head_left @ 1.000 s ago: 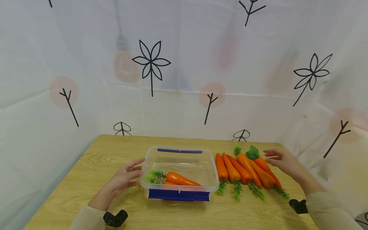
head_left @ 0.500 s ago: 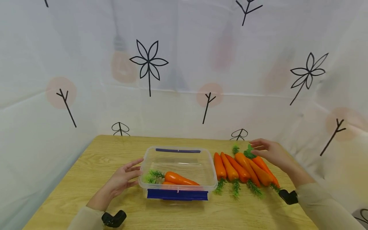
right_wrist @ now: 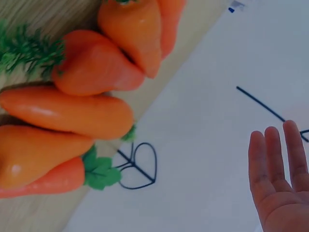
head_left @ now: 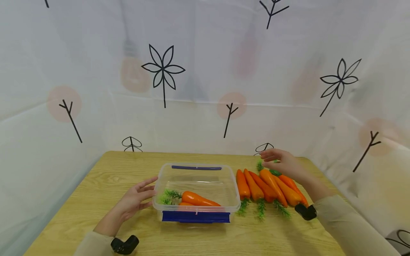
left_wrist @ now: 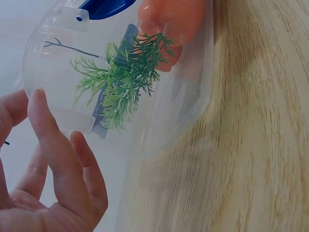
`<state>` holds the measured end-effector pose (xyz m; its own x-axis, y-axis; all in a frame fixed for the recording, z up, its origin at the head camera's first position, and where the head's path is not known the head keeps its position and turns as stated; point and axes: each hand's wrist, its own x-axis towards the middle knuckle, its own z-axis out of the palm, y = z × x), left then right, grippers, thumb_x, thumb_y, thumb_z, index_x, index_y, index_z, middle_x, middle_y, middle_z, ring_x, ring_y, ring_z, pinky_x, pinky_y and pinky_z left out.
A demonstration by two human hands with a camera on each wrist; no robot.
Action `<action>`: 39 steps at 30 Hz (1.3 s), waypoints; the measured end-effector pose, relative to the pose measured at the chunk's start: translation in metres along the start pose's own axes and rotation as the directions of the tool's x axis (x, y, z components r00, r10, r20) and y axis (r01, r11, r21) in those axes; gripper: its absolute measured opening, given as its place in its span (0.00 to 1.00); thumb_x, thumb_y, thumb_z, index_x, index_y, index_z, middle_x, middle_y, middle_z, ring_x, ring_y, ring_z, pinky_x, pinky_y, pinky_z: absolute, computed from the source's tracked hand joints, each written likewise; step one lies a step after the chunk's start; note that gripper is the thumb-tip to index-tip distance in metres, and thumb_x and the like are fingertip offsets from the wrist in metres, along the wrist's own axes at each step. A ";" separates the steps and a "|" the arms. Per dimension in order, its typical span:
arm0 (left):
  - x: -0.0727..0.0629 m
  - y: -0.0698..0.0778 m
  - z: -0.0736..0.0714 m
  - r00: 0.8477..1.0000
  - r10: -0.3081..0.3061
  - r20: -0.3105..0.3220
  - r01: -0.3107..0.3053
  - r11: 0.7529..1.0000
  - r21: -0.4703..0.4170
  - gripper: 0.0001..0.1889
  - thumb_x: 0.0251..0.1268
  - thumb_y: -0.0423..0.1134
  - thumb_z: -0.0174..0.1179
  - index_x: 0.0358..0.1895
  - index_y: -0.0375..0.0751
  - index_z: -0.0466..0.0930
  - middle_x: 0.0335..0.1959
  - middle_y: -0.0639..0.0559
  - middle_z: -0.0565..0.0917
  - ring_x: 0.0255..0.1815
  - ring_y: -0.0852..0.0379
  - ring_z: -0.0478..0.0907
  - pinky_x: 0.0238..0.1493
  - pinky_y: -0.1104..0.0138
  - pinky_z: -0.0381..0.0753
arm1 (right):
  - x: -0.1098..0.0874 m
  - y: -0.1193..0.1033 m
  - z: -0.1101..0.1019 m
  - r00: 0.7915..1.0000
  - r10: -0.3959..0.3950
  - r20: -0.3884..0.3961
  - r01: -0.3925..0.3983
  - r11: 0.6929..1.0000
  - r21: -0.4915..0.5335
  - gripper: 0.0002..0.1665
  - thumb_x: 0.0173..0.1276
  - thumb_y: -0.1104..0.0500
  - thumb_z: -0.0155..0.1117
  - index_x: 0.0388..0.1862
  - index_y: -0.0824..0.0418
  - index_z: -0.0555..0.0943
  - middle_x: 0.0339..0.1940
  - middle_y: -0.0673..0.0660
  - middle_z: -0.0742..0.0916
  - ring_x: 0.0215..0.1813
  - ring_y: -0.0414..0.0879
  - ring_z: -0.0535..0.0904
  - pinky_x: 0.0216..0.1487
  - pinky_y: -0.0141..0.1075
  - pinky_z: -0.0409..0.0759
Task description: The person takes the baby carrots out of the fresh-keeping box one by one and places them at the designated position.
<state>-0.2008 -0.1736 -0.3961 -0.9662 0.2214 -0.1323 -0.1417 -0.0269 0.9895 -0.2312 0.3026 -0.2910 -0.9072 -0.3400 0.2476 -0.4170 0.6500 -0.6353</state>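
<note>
A clear plastic box (head_left: 205, 179) with blue clips stands mid-table in the head view, and carrots (head_left: 200, 199) with feathery green tops lie inside it. My left hand (head_left: 136, 199) is at the box's left side, fingers spread and fingertips at its wall; the left wrist view shows the fingertips (left_wrist: 38, 104) by the clear rim. To the right of the box lies a row of several loose carrots (head_left: 256, 185). Above the far end of that row hovers my right hand (head_left: 282, 163), fingers extended and nothing in them. In the right wrist view its fingers (right_wrist: 274, 154) are apart from the carrots.
The wood-grain table (head_left: 128, 169) carries everything. A pale patterned cloth (head_left: 198, 135) hangs behind and around it. Black devices (head_left: 125, 244) are strapped at both wrists.
My right hand has moved left, from the right end of the carrot row to above its far side. My left hand stays at the box. The view shifts slightly.
</note>
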 end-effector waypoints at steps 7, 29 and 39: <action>-0.001 0.001 0.000 1.000 0.002 0.011 -0.002 1.000 0.001 0.32 0.65 0.34 0.58 0.71 0.40 0.57 0.64 0.34 0.63 0.45 0.54 0.76 0.36 0.68 0.79 | 0.012 -0.013 0.009 0.998 -0.056 0.016 0.055 0.997 0.044 0.20 0.65 0.60 0.63 0.56 0.64 0.76 0.50 0.62 0.81 0.51 0.57 0.76 0.45 0.46 0.78; -0.001 0.001 0.000 1.000 0.001 0.011 -0.001 1.000 0.000 0.34 0.63 0.36 0.60 0.71 0.40 0.57 0.65 0.32 0.62 0.47 0.53 0.76 0.37 0.69 0.79 | 0.047 -0.054 0.054 0.975 -0.195 0.109 0.184 0.977 0.109 0.19 0.62 0.62 0.65 0.53 0.63 0.78 0.47 0.58 0.83 0.49 0.53 0.78 0.47 0.43 0.78; -0.002 0.001 -0.001 1.000 0.002 0.019 -0.002 1.000 -0.002 0.35 0.62 0.37 0.61 0.71 0.41 0.57 0.65 0.32 0.62 0.47 0.53 0.76 0.37 0.69 0.79 | 0.064 -0.069 0.081 0.954 -0.228 0.194 0.202 0.968 0.147 0.20 0.63 0.62 0.65 0.55 0.62 0.77 0.47 0.58 0.82 0.49 0.54 0.78 0.50 0.43 0.77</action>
<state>-0.1990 -0.1748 -0.3949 -0.9621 0.2400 -0.1293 -0.1403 -0.0294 0.9897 -0.2560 0.1809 -0.2911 -0.7599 -0.6045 0.2392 -0.5785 0.4609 -0.6730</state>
